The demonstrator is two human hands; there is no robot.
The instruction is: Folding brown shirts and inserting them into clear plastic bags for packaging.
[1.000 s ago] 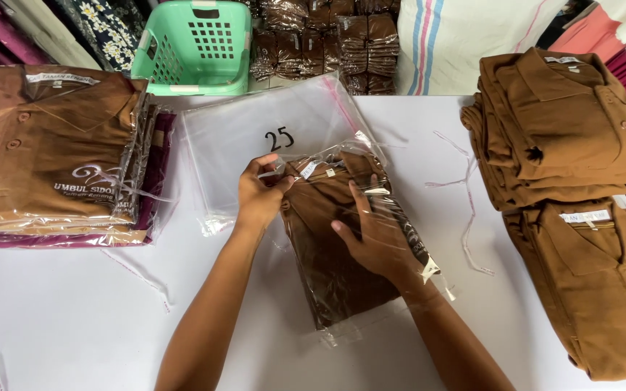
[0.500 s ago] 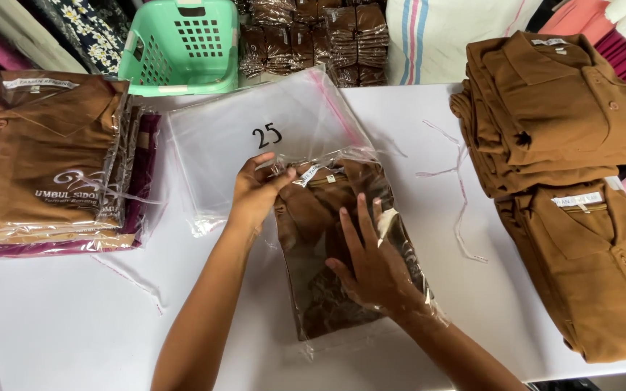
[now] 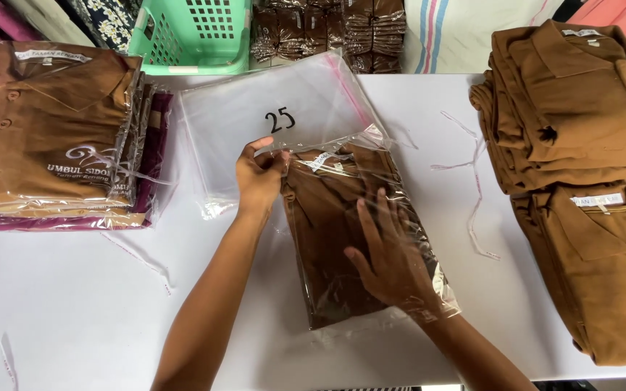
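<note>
Bench (image 3: 74, 304), white and wide, carries a packing job in mid-stride: a stack of bagged brown shirts (image 3: 45, 137) lies at its left edge, two piles of unbagged brown polo shirts (image 3: 581, 145) fill its right edge, and a green basket (image 3: 193, 36) stands against the far edge. At the centre lies the bagged brown shirt (image 3: 342, 239), folded inside a clear plastic sleeve and slightly skewed, its collar end pointing to the far edge. Under its top end rests a spare pile of empty clear bags (image 3: 269, 137), marked with a handwritten number. Thin peeled adhesive strips (image 3: 472, 188) lie scattered between the centre and the right-hand piles.

Risk, on this evidence, sits at the bag's mouth: if the flap is pulled askew or the shirt slides while being pressed, the seal could crease or stick to the garment or to the empty bags beneath.

Left hand (image 3: 259, 181) has its fingers closed in a pinch on the top corner of the sleeve. Right hand (image 3: 393, 261) lies flat on the lower half, fingers spread wide and gripping nothing, pressing the plastic down.
</note>
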